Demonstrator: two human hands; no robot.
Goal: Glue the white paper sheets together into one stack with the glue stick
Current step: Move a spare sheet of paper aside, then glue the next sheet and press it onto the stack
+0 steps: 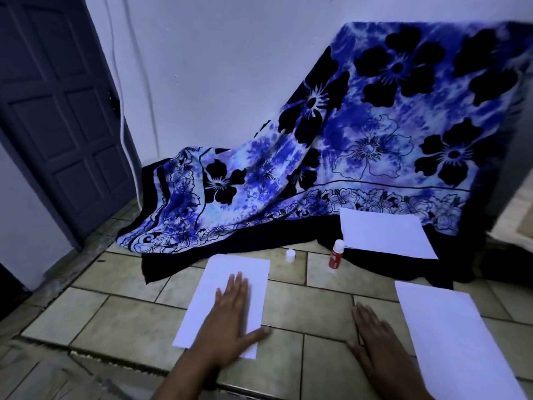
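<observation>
Three white paper sheets lie apart on the tiled floor. My left hand [232, 316] rests flat, fingers spread, on the left sheet [245, 272]. Flat on the bare tiles, my right hand [375, 339] lies just left of the near right sheet [458, 342] without touching it. A third sheet [385, 232] lies farther back on the dark cloth edge. The red glue stick [336, 254] stands upright and uncapped beside that sheet. Its white cap [290, 255] stands alone on the tiles to the left.
A blue flowered cloth [360, 145] hangs over something against the white wall and spills onto the floor behind the sheets. A dark panelled door [57, 111] stands at the left. A white cable [127, 134] runs down beside it.
</observation>
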